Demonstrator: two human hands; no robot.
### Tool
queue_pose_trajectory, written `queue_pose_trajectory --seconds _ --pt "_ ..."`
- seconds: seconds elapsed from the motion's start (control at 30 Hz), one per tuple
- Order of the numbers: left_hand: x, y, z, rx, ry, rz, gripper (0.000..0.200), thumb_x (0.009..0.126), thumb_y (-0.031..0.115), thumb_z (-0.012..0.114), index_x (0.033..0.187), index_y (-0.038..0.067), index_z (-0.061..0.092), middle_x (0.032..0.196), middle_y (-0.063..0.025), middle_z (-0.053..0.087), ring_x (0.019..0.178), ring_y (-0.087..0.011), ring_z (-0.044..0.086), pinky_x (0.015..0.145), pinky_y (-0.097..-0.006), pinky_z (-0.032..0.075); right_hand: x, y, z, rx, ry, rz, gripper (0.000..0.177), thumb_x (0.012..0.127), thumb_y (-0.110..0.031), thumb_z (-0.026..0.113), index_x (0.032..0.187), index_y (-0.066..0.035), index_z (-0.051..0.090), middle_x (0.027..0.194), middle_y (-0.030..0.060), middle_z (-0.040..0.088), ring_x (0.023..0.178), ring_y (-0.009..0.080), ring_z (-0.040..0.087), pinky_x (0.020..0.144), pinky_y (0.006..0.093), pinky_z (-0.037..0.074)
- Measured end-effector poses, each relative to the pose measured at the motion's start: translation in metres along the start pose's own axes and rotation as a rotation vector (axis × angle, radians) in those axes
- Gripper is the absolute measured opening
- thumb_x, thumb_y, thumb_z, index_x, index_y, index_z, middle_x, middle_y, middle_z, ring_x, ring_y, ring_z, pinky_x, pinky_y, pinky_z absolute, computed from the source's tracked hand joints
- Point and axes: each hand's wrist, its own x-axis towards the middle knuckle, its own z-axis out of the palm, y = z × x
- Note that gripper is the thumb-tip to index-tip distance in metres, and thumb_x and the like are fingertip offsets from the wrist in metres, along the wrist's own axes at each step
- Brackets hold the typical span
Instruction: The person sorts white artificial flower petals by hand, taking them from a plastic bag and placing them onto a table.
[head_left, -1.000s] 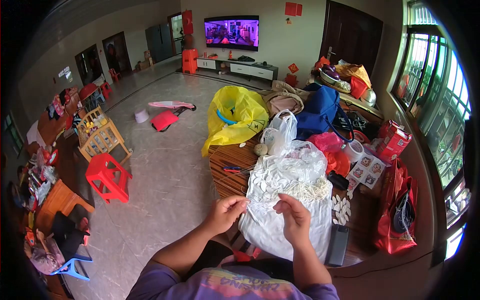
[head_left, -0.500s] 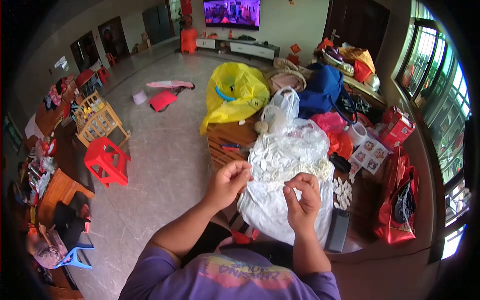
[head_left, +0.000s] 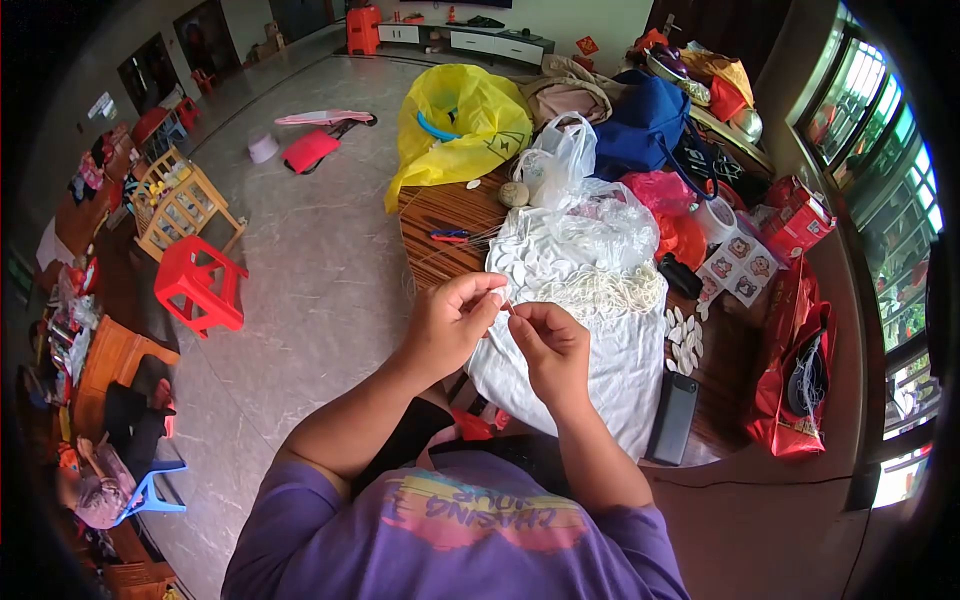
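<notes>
My left hand [head_left: 452, 325] is closed in a pinch, with a small white piece [head_left: 500, 293] showing at its fingertips. Close beside it, my right hand [head_left: 550, 350] pinches a thin, needle-like thing [head_left: 511, 309], too fine to make out fully. The two sets of fingertips almost meet above a white cloth [head_left: 620, 375]. Just beyond my hands, a heap of flat white oval pieces [head_left: 530, 265] and a tangle of white cord [head_left: 605, 296] lie on that cloth. More white ovals [head_left: 685, 340] are on the wood at right.
A dark phone [head_left: 673, 420] lies at the table's right front. Clear plastic bags [head_left: 600, 225], a yellow bag [head_left: 455, 120] and a blue bag [head_left: 635, 125] crowd the back. Small red-and-blue snips [head_left: 449, 236] lie left; a red stool [head_left: 200, 285] stands on the floor.
My right hand has moved left toward my left hand, so their fingertips now nearly touch. The view has tilted slightly downward.
</notes>
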Motion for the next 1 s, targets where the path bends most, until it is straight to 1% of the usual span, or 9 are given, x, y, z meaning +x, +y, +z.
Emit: queue_pose_trajectory --seconds 0.17,0.47,0.77,1.0 --pt "-0.0017 0.0021 0.0011 0.094 0.021 0.101 0.020 0.083 0.008 0.053 0.100 -0.002 0.057 0.080 -0.0032 0.061 0.063 -0.0034 0.053 0.053 -0.0173 0.045 0.0025 0.0005 -0.0004 0.006 -0.014 0.012 0.008 0.078 -0.004 0.059 0.083 0.002 0.060 0.070 0.0024 0.059 0.061 0.0050 0.050 0.057 0.0194 0.041" --pt "-0.0014 0.0050 0.0014 0.130 0.024 0.117 0.020 0.082 0.009 0.055 0.098 -0.002 0.059 0.079 -0.0028 0.061 0.063 -0.0029 0.053 0.054 -0.0174 0.045 0.0016 -0.0011 -0.0015 0.021 -0.010 0.031 0.007 0.078 -0.004 0.059 0.082 0.002 0.059 0.070 0.0020 0.059 0.062 0.0043 0.051 0.057 0.0188 0.041" --pt "-0.0014 0.0040 0.0008 0.140 0.008 0.115 0.020 0.082 0.008 0.056 0.099 -0.002 0.059 0.080 -0.0025 0.061 0.066 -0.0030 0.053 0.057 -0.0171 0.044 0.0017 -0.0005 -0.0035 0.000 0.005 0.030 0.006 0.078 -0.004 0.059 0.080 0.002 0.060 0.066 0.0007 0.057 0.059 0.0038 0.048 0.054 0.0186 0.040" --pt "-0.0007 0.0020 0.0010 0.118 0.002 0.108 0.020 0.082 0.008 0.056 0.099 -0.001 0.059 0.074 -0.0011 0.060 0.061 -0.0022 0.051 0.054 -0.0171 0.042 0.0020 -0.0009 -0.0041 0.007 -0.006 0.035 0.006 0.078 -0.004 0.059 0.080 0.002 0.060 0.066 0.0005 0.056 0.059 0.0036 0.048 0.054 0.0183 0.040"
